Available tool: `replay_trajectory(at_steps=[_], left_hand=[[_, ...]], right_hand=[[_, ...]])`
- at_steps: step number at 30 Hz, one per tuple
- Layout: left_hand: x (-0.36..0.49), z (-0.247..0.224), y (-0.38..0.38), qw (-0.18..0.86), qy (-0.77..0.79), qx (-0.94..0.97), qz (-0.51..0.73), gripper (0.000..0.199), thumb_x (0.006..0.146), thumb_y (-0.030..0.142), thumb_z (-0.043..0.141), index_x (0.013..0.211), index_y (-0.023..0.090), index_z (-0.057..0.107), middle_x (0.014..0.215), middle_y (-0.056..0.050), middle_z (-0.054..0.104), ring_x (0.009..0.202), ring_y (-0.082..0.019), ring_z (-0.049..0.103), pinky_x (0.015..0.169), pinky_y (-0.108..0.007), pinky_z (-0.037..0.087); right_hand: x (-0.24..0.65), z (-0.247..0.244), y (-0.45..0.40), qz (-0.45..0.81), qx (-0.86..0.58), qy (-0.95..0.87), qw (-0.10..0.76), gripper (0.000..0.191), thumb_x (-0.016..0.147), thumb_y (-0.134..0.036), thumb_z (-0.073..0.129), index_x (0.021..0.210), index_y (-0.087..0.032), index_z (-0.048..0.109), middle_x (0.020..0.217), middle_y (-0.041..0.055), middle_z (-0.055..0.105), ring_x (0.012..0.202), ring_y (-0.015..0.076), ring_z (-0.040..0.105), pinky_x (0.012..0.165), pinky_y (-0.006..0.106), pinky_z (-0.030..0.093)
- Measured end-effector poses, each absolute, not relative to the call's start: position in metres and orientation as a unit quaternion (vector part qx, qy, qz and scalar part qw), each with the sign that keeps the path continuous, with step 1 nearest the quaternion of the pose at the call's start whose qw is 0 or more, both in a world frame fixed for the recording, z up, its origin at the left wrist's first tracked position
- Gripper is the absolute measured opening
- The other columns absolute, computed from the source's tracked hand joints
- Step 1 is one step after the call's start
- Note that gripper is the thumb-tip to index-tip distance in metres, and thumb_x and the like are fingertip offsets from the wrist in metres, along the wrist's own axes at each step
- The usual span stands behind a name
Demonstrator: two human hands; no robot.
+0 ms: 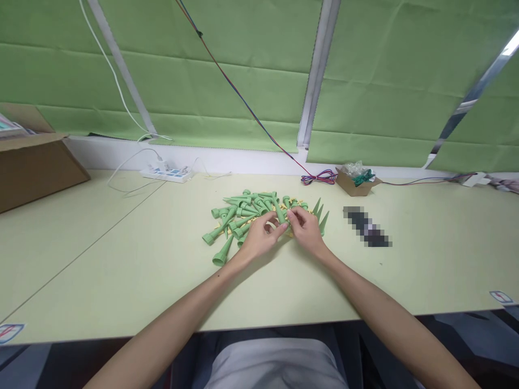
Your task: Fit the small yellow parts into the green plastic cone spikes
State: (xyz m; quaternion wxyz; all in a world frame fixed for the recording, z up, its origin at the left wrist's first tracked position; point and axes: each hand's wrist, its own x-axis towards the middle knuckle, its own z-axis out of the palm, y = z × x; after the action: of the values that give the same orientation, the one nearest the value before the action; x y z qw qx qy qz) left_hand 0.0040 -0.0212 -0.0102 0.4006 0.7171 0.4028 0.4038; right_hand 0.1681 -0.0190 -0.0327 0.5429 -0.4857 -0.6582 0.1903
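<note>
My left hand (259,236) is closed around a green plastic watering spike (278,208), its narrow part slanting up and away from me. Close beside it, the fingers of my right hand (307,231) are pinched together near the spike's side; whatever they hold is too small or hidden to name. Just beyond and left of my hands lies a loose pile of similar green spikes (223,252), with small yellow pieces (219,229) scattered among them. A few spikes stand point up (323,222) right of my right hand.
A small open carton (357,186) with clear and green plastic sits at the back, near coiled red and blue wire (320,177). A blurred dark object (367,227) lies to the right. At the back left are a power strip (168,173) and a large cardboard box (36,167).
</note>
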Motion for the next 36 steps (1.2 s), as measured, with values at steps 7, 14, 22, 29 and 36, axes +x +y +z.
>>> replay_trajectory(at_steps=[7, 14, 22, 29, 36], left_hand=[[0.0039, -0.0116, -0.0199, 0.393, 0.405, 0.720, 0.404, 0.033, 0.085, 0.050, 0.065, 0.080, 0.019, 0.053, 0.085, 0.000, 0.057, 0.058, -0.010, 0.050, 0.056, -0.026, 0.040], [0.0041, -0.0104, -0.0204, 0.381, 0.411, 0.722, 0.405, 0.033, 0.084, 0.049, 0.066, 0.079, 0.020, 0.052, 0.083, 0.000, 0.057, 0.058, -0.011, 0.050, 0.056, -0.026, 0.039], [0.0042, -0.0109, -0.0201, 0.374, 0.414, 0.724, 0.404, 0.030, 0.084, 0.047, 0.065, 0.079, 0.020, 0.053, 0.084, 0.000, 0.057, 0.061, -0.012, 0.051, 0.057, -0.026, 0.039], [0.0046, -0.0090, -0.0210, 0.370, 0.417, 0.725, 0.404, 0.029, 0.084, 0.045, 0.066, 0.077, 0.019, 0.054, 0.084, -0.001, 0.059, 0.063, -0.012, 0.051, 0.059, -0.026, 0.039], [0.0047, -0.0113, -0.0192, 0.347, 0.422, 0.729, 0.412, 0.026, 0.084, 0.042, 0.067, 0.077, 0.019, 0.057, 0.085, -0.002, 0.061, 0.065, -0.014, 0.052, 0.061, -0.027, 0.041]], right_hand=[[0.1681, -0.0330, -0.0189, 0.187, -0.485, -0.661, 0.541, 0.032, 0.097, -0.046, 0.051, 0.076, -0.022, 0.054, 0.060, -0.0024, 0.047, 0.055, 0.0143, 0.040, 0.055, 0.029, 0.031], [0.1679, -0.0335, -0.0183, 0.192, -0.484, -0.660, 0.542, 0.033, 0.097, -0.047, 0.052, 0.076, -0.022, 0.054, 0.059, -0.0026, 0.046, 0.055, 0.0144, 0.039, 0.055, 0.029, 0.031], [0.1675, -0.0339, -0.0183, 0.194, -0.487, -0.658, 0.541, 0.032, 0.097, -0.047, 0.052, 0.076, -0.022, 0.055, 0.059, -0.0025, 0.046, 0.055, 0.0145, 0.040, 0.055, 0.029, 0.031], [0.1681, -0.0331, -0.0186, 0.188, -0.489, -0.660, 0.539, 0.032, 0.097, -0.046, 0.052, 0.075, -0.022, 0.054, 0.059, -0.0025, 0.047, 0.054, 0.0143, 0.040, 0.055, 0.029, 0.031], [0.1681, -0.0341, -0.0180, 0.197, -0.488, -0.659, 0.538, 0.034, 0.096, -0.050, 0.052, 0.076, -0.023, 0.054, 0.059, -0.0026, 0.046, 0.054, 0.0144, 0.039, 0.055, 0.029, 0.031]])
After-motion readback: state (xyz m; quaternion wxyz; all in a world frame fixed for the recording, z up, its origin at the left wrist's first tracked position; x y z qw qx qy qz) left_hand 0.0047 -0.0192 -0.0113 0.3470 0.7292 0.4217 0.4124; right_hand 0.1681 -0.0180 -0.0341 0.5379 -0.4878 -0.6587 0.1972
